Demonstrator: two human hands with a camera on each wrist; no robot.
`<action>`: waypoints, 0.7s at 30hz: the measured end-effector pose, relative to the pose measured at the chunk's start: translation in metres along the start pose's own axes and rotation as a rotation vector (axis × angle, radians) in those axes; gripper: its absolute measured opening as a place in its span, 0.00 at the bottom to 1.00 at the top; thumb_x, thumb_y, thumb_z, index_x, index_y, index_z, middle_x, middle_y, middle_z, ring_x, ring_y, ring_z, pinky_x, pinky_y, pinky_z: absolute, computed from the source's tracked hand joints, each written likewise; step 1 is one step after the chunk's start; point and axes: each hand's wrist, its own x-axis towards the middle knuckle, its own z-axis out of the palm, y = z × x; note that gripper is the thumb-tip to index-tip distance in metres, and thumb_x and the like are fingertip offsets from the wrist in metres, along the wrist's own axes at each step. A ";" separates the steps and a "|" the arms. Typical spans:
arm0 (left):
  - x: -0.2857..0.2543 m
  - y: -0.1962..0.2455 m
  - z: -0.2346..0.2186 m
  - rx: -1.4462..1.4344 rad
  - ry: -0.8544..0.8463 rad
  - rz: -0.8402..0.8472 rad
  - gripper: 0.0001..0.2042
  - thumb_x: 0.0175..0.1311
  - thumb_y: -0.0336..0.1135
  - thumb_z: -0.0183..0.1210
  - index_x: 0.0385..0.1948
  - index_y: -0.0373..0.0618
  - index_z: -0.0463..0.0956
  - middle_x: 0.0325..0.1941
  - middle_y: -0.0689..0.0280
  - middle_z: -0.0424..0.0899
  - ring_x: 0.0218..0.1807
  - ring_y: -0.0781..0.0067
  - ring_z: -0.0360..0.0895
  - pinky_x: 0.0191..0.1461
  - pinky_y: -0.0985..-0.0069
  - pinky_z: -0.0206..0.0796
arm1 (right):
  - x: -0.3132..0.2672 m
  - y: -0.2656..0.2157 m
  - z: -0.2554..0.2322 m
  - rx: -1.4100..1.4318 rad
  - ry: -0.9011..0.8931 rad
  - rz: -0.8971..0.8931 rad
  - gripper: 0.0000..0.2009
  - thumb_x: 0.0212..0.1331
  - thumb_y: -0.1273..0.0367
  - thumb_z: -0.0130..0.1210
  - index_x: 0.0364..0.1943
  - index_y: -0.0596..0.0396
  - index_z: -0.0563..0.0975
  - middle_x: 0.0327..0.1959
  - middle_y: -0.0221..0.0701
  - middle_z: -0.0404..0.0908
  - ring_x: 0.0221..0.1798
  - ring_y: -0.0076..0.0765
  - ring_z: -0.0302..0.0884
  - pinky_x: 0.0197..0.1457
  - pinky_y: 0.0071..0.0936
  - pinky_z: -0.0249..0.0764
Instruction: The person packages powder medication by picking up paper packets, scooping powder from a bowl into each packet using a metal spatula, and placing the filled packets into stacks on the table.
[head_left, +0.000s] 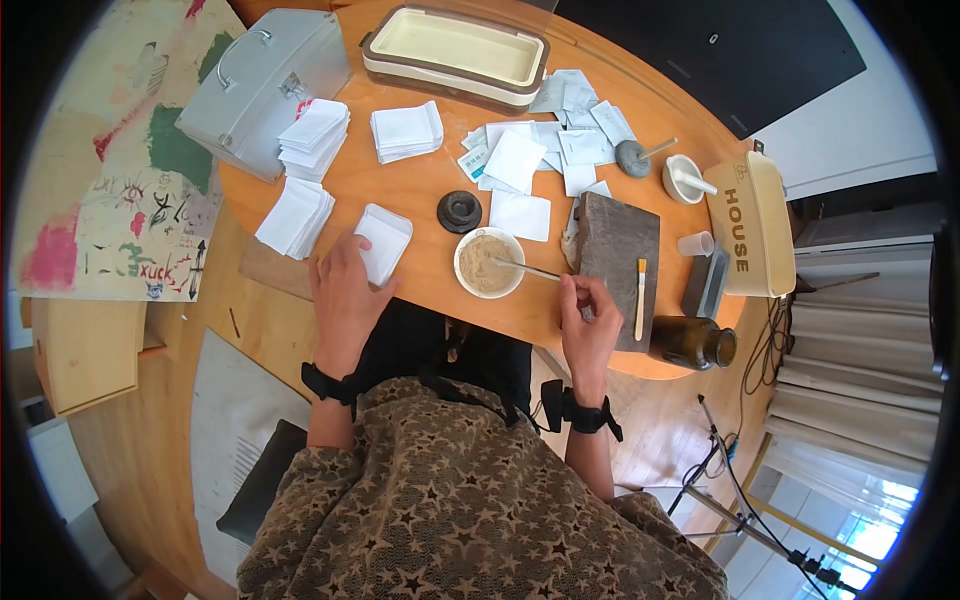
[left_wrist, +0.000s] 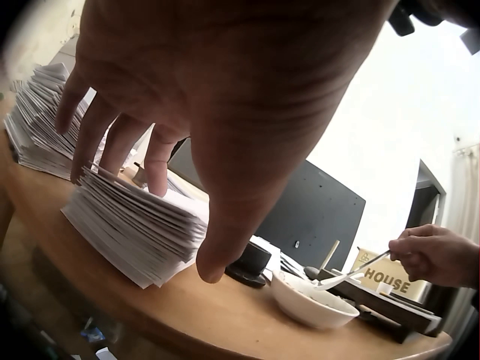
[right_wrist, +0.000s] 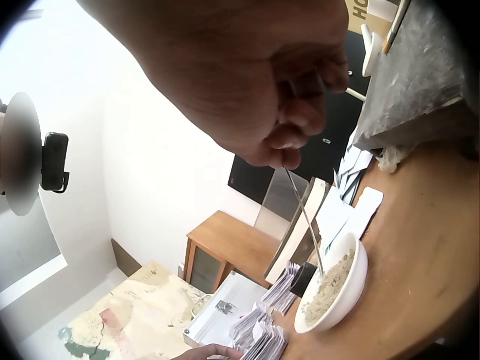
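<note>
My right hand point(head_left: 590, 325) pinches the end of a thin metal spoon point(head_left: 528, 268), its other end in the tan powder of a white bowl point(head_left: 488, 263). In the right wrist view the bowl point(right_wrist: 334, 289) lies below that hand point(right_wrist: 255, 90). My left hand point(head_left: 345, 300) rests at a stack of white paper packets point(head_left: 383, 243) near the table edge, its fingers spread and loosely bent. The left wrist view shows its fingertips on top of the stack point(left_wrist: 135, 229), the thumb beside it.
More packet stacks point(head_left: 407, 132) and scattered packets point(head_left: 575, 130) lie behind. A black round object point(head_left: 460, 212) is beside the bowl. Rightward are a dark slab point(head_left: 615, 260) with a brush point(head_left: 641, 300), a brown jar point(head_left: 690, 343) and a mortar point(head_left: 687, 180). A metal case point(head_left: 265, 90) stands back left.
</note>
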 end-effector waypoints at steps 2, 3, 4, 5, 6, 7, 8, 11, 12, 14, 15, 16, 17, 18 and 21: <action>0.001 0.000 0.000 -0.002 -0.012 -0.023 0.31 0.48 0.37 0.75 0.54 0.49 0.66 0.56 0.55 0.78 0.58 0.48 0.77 0.71 0.48 0.53 | 0.001 0.000 0.001 -0.004 -0.007 -0.002 0.07 0.66 0.70 0.63 0.35 0.62 0.82 0.22 0.32 0.80 0.25 0.21 0.71 0.31 0.23 0.69; 0.001 0.001 0.000 -0.004 -0.025 -0.046 0.32 0.49 0.37 0.75 0.55 0.49 0.66 0.54 0.55 0.79 0.59 0.49 0.77 0.71 0.49 0.53 | 0.001 0.001 0.001 -0.008 -0.007 -0.011 0.07 0.66 0.70 0.63 0.35 0.61 0.82 0.22 0.32 0.80 0.25 0.21 0.71 0.31 0.23 0.69; 0.002 0.000 0.001 -0.004 -0.025 -0.046 0.32 0.49 0.37 0.75 0.55 0.49 0.66 0.54 0.55 0.79 0.59 0.49 0.77 0.71 0.49 0.53 | 0.001 0.001 0.002 -0.011 -0.006 -0.019 0.07 0.66 0.70 0.63 0.35 0.61 0.82 0.22 0.32 0.80 0.25 0.21 0.71 0.30 0.23 0.69; 0.002 0.000 0.002 0.010 -0.034 -0.052 0.32 0.49 0.37 0.75 0.55 0.48 0.65 0.55 0.55 0.78 0.58 0.47 0.77 0.71 0.46 0.55 | 0.002 0.001 0.002 -0.011 -0.005 -0.018 0.07 0.66 0.70 0.63 0.35 0.61 0.82 0.22 0.32 0.80 0.25 0.21 0.71 0.30 0.23 0.69; 0.002 -0.001 0.003 0.025 -0.043 -0.058 0.33 0.49 0.36 0.75 0.55 0.48 0.63 0.56 0.55 0.78 0.58 0.46 0.78 0.71 0.43 0.56 | 0.002 0.001 0.002 -0.016 -0.005 -0.012 0.07 0.66 0.70 0.63 0.35 0.61 0.82 0.22 0.32 0.79 0.24 0.21 0.70 0.30 0.23 0.68; 0.002 -0.001 0.004 0.024 -0.044 -0.057 0.33 0.49 0.36 0.75 0.55 0.48 0.63 0.56 0.55 0.78 0.58 0.46 0.78 0.71 0.43 0.56 | 0.002 0.001 0.003 -0.020 -0.005 -0.007 0.07 0.65 0.70 0.63 0.35 0.61 0.82 0.21 0.32 0.79 0.24 0.21 0.70 0.30 0.24 0.68; 0.002 -0.001 0.004 0.041 -0.039 -0.054 0.33 0.49 0.35 0.75 0.54 0.48 0.63 0.55 0.55 0.78 0.57 0.46 0.78 0.71 0.43 0.56 | 0.002 0.001 0.003 -0.021 -0.004 -0.007 0.07 0.65 0.70 0.63 0.35 0.61 0.82 0.21 0.32 0.79 0.24 0.21 0.70 0.30 0.24 0.68; 0.002 -0.001 0.004 0.059 -0.023 -0.046 0.32 0.48 0.35 0.75 0.53 0.48 0.63 0.53 0.56 0.77 0.57 0.47 0.78 0.71 0.43 0.57 | 0.002 0.002 0.005 -0.006 0.001 -0.005 0.07 0.65 0.70 0.64 0.34 0.61 0.81 0.21 0.33 0.79 0.24 0.22 0.70 0.30 0.24 0.68; 0.002 -0.001 0.004 0.060 -0.012 -0.039 0.32 0.48 0.35 0.75 0.53 0.48 0.63 0.52 0.56 0.77 0.56 0.47 0.78 0.71 0.43 0.57 | 0.002 0.002 0.005 -0.014 0.002 -0.008 0.07 0.65 0.70 0.64 0.34 0.61 0.81 0.21 0.33 0.78 0.24 0.22 0.70 0.29 0.24 0.68; 0.002 0.001 0.002 0.051 -0.016 -0.040 0.32 0.48 0.35 0.76 0.52 0.48 0.64 0.53 0.56 0.77 0.57 0.47 0.78 0.71 0.43 0.56 | 0.003 0.002 0.006 -0.023 0.002 -0.011 0.08 0.65 0.70 0.64 0.34 0.61 0.81 0.20 0.33 0.78 0.23 0.22 0.70 0.29 0.24 0.68; 0.003 0.002 0.001 0.042 -0.019 -0.041 0.32 0.47 0.35 0.76 0.52 0.49 0.64 0.54 0.56 0.77 0.57 0.47 0.78 0.71 0.43 0.56 | 0.003 0.002 0.007 -0.025 0.000 -0.012 0.08 0.65 0.70 0.64 0.34 0.61 0.81 0.20 0.33 0.78 0.23 0.22 0.70 0.29 0.24 0.68; 0.002 0.001 0.001 0.042 -0.019 -0.042 0.32 0.47 0.35 0.76 0.52 0.49 0.64 0.54 0.56 0.77 0.57 0.47 0.78 0.71 0.43 0.56 | 0.003 0.003 0.007 -0.026 -0.003 -0.012 0.08 0.65 0.70 0.64 0.34 0.61 0.81 0.20 0.32 0.78 0.23 0.22 0.70 0.29 0.24 0.68; 0.002 0.001 0.001 0.037 -0.024 -0.038 0.31 0.47 0.36 0.76 0.51 0.49 0.64 0.57 0.56 0.77 0.58 0.48 0.78 0.72 0.43 0.56 | 0.003 0.003 0.008 -0.026 -0.003 -0.013 0.08 0.65 0.70 0.64 0.34 0.61 0.81 0.20 0.32 0.78 0.23 0.22 0.70 0.29 0.24 0.68; 0.002 0.001 0.001 0.032 -0.030 -0.035 0.31 0.47 0.36 0.76 0.50 0.49 0.64 0.59 0.56 0.76 0.58 0.48 0.78 0.72 0.43 0.55 | 0.004 0.004 0.008 -0.028 -0.008 -0.016 0.08 0.66 0.70 0.64 0.34 0.61 0.81 0.20 0.33 0.78 0.23 0.23 0.70 0.29 0.25 0.68; 0.001 0.000 0.001 0.038 -0.011 -0.016 0.31 0.47 0.37 0.77 0.49 0.50 0.64 0.64 0.56 0.74 0.62 0.49 0.76 0.73 0.43 0.53 | 0.004 0.003 0.009 -0.037 -0.006 -0.036 0.08 0.66 0.70 0.64 0.34 0.62 0.81 0.20 0.34 0.79 0.22 0.24 0.72 0.28 0.25 0.68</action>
